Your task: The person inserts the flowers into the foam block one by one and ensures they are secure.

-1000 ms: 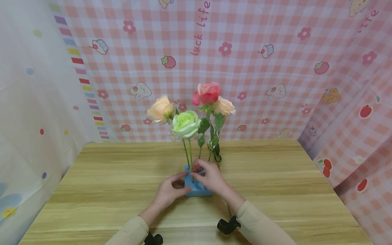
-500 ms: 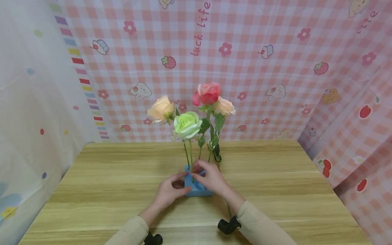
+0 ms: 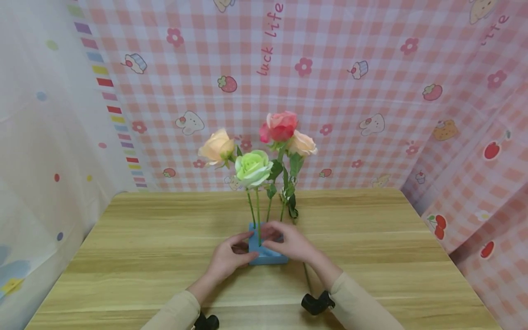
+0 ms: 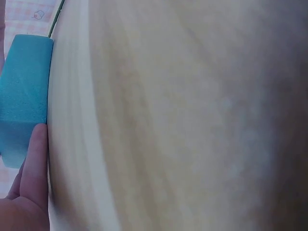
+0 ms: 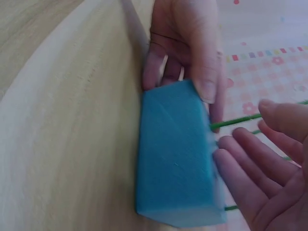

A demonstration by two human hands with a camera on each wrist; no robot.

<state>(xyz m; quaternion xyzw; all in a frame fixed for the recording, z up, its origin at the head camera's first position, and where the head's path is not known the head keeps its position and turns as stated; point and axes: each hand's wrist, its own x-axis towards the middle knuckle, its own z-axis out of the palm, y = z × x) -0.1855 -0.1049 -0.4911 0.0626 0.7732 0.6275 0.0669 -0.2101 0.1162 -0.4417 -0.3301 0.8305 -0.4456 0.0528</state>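
Note:
A blue foam block [image 3: 268,260] rests on the table with rose stems standing in it. My left hand [image 3: 226,257] grips its left end, thumb in front and fingers behind. The pale green rose [image 3: 253,168] stands upright at the block's front left. My right hand [image 3: 294,243] hovers over the block's right part, its thumb and fingers apart and nothing between them. In the right wrist view, that hand [image 5: 274,178] is beside the green stem [image 5: 236,122], fingers loosely bent. Behind stand a peach rose [image 3: 217,147], a coral-pink rose [image 3: 280,126] and a paler peach rose [image 3: 302,144].
A thin stem [image 3: 307,277] lies on the wooden table [image 3: 165,238] under my right forearm. Dark leaves [image 3: 293,207] hang right of the block. Black wrist devices [image 3: 316,303] sit at both sleeves. A checked cloth [image 3: 346,41] hangs behind the table.
My right hand has let go of the green rose's stem and moved slightly right and down. The green rose has shifted slightly right. My left hand stays on the foam block.

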